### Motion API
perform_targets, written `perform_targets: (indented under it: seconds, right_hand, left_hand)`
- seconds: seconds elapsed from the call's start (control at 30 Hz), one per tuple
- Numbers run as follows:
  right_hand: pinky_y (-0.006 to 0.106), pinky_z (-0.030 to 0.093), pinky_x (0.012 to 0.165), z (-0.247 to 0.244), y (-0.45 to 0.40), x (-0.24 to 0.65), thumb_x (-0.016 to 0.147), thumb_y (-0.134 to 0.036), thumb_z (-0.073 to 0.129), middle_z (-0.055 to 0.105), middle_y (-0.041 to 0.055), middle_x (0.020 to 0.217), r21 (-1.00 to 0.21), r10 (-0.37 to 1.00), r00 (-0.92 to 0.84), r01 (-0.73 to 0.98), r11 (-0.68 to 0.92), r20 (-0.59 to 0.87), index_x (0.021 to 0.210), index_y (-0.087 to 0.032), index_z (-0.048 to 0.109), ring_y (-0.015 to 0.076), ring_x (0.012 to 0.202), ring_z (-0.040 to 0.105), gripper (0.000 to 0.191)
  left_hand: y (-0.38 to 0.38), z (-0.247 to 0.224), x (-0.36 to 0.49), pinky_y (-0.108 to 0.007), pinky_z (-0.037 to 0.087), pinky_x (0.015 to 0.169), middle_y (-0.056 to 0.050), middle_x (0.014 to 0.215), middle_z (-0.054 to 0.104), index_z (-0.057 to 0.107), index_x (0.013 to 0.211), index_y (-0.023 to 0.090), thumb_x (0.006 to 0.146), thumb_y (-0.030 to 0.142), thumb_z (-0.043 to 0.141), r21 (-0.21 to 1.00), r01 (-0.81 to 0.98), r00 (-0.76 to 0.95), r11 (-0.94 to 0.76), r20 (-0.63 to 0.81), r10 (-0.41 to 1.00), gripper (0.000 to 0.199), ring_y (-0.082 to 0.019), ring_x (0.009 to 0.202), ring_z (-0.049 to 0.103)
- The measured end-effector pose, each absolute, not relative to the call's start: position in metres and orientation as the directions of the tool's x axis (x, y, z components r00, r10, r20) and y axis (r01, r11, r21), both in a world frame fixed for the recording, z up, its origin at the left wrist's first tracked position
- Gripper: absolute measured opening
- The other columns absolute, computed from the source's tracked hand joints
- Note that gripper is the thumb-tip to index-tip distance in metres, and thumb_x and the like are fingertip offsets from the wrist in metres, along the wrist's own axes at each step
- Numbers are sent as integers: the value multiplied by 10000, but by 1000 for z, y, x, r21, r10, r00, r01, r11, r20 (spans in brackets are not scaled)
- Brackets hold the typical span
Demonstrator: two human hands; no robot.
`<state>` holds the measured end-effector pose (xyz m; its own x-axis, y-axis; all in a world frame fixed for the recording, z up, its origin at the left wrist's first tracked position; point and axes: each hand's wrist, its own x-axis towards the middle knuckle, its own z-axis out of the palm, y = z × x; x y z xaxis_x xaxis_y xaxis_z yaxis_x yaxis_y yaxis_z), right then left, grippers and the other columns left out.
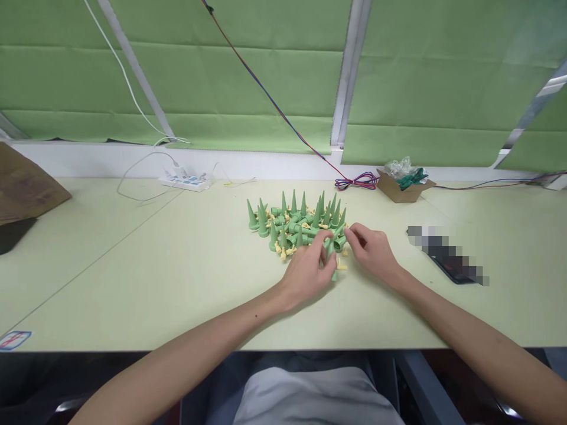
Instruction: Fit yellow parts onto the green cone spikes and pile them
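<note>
A pile of green plastic spikes, cone-shaped with wider round bases, covers the middle of the table. Small yellow valve-like pieces are mixed among them. My left hand is closed around a green spike at the pile's near right side; the fingers cover part of it. Close by on the right, my right hand is closed in a pinch by the upper end of that spike. What sits between its fingertips is too small to make out. Beneath my left fingers lies a yellow piece.
A small cardboard box holding clear and green material stands at the back right, beside a coiled red-and-blue cable. At right lies a dark, pixelated flat object. A power strip is back left; brown paper is far left.
</note>
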<state>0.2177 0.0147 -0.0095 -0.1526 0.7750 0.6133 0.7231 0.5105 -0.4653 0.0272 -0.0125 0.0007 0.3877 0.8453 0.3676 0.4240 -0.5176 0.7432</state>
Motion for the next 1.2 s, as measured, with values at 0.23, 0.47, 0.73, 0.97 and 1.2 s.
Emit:
perform_targets:
  seconds: [0.23, 0.47, 0.73, 0.97, 1.2]
  right_hand:
    - [260, 254, 511, -10, 18, 220, 910, -299, 505, 539, -18, 536, -390, 875, -178, 842, 371, 450, 641, -211, 453, 127, 470, 431, 288]
    - [261, 242, 540, -6, 13, 218, 903, -243, 467, 658, 22, 667, -281, 945, -177, 925, 255, 275, 764, -208, 559, 168, 594, 536, 171]
    - [259, 242, 558, 0, 8, 215, 919, -249, 441, 693, 34, 737, -256, 972, -143, 948, 188, 187, 815, -213, 581, 183, 659, 568, 178]
    - [253, 244, 556, 3, 5, 215, 896, -245, 461, 702, 27, 763, -275, 980, -123, 948, 163, 155, 828, -216, 589, 173, 672, 567, 148]
    - [258, 243, 552, 6, 2, 215, 876, -238, 482, 705, 22, 766, -262, 984, -142, 951, 166, 106, 829, -211, 592, 170, 679, 566, 122]
  left_hand:
    - [-14, -9, 28, -264, 277, 526, 28, 540, 545, 660, 872, 210, 854, 159, 496, 543, 520, 550, -659, 378, 745, 172, -136, 474, 459]
    - [-8, -7, 27, -253, 291, 512, 32, 518, 522, 677, 774, 202, 839, 170, 501, 608, 547, 579, -576, 222, 785, 190, -131, 480, 447]
    - [-6, -4, 27, -249, 307, 537, 23, 578, 528, 643, 772, 182, 919, 167, 416, 623, 551, 556, -555, 221, 801, 272, -118, 515, 439]
    - [-11, 3, 26, -263, 309, 552, 28, 562, 568, 668, 882, 203, 972, 496, 462, 539, 593, 570, -598, 244, 785, 369, -143, 541, 524]
    - [-10, 5, 24, -290, 302, 544, -17, 647, 666, 691, 966, 209, 826, 641, 625, 275, 626, 714, -730, 174, 678, 459, -223, 632, 635]
